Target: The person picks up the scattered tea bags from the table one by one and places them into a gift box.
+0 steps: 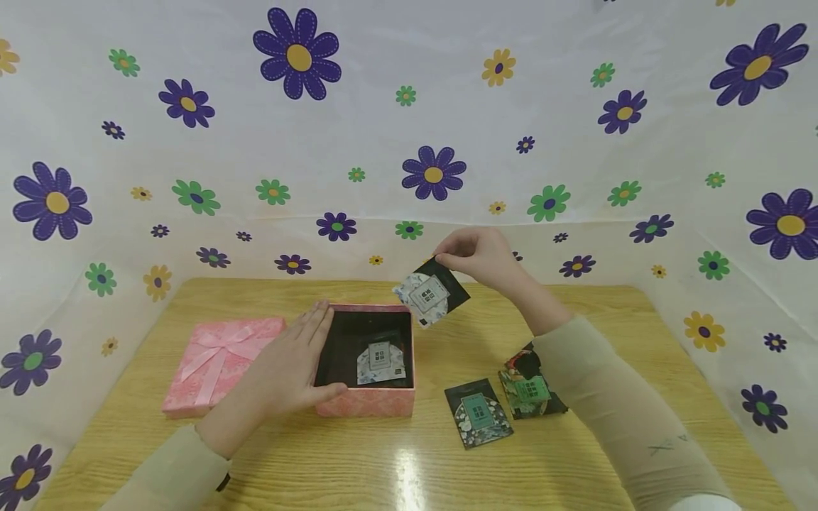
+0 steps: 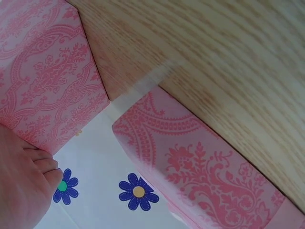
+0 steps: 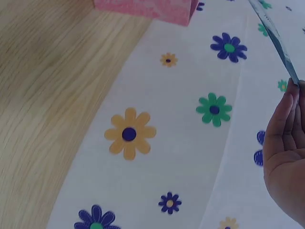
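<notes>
The right hand (image 1: 476, 255) pinches a small packet (image 1: 431, 292) by its top corner between thumb and fingertips, holding it in the air just above the far right corner of the open pink box (image 1: 367, 401). The packet is a flat square, black at the back with a pale marbled front and a small grey label in the middle; it hangs tilted. A matching packet (image 1: 380, 363) lies inside the box on its dark floor. The left hand (image 1: 290, 369) rests flat against the box's left wall, fingers straight, thumb on the near rim. Left of the box lies its pink lid (image 1: 217, 362) with a bow. Right of the box, two green-labelled packets (image 1: 478, 413) lie on the wooden table (image 1: 396, 461).
</notes>
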Demonstrator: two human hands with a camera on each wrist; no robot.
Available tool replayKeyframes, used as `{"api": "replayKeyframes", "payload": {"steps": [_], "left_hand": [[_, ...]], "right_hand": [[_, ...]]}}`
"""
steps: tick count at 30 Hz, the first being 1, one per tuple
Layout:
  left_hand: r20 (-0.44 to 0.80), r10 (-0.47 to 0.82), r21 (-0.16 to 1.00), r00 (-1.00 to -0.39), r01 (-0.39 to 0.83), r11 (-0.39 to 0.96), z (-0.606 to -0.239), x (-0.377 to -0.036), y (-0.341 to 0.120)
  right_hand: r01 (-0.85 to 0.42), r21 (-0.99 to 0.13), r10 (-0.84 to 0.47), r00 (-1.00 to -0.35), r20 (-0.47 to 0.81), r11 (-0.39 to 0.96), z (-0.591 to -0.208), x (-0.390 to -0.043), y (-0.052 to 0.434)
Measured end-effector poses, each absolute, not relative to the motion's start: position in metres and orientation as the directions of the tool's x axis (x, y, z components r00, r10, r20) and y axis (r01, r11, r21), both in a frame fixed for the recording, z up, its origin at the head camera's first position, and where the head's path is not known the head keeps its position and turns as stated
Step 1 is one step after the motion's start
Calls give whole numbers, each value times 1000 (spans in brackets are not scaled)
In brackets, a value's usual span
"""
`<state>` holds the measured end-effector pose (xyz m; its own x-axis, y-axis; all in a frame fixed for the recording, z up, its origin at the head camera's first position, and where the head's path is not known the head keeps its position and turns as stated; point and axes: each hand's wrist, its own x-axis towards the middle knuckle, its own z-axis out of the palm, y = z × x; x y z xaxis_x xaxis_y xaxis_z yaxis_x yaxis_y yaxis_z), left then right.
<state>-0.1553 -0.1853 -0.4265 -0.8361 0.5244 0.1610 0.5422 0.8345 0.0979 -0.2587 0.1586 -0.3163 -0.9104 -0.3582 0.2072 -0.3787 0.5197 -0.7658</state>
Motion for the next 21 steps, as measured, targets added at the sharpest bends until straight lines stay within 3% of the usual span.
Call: {"api": "replayKeyframes", "payload": {"steps": [9, 21], "left_hand": [[164, 536, 83, -828, 553, 829, -427, -157, -186], [164, 532, 94, -831, 550, 830, -426, -155, -186]], "right_hand": [[-436, -768, -470, -859, 200, 469, -332, -252, 116], [-364, -816, -562, -825, 59, 449, -366, -243, 91]]}}
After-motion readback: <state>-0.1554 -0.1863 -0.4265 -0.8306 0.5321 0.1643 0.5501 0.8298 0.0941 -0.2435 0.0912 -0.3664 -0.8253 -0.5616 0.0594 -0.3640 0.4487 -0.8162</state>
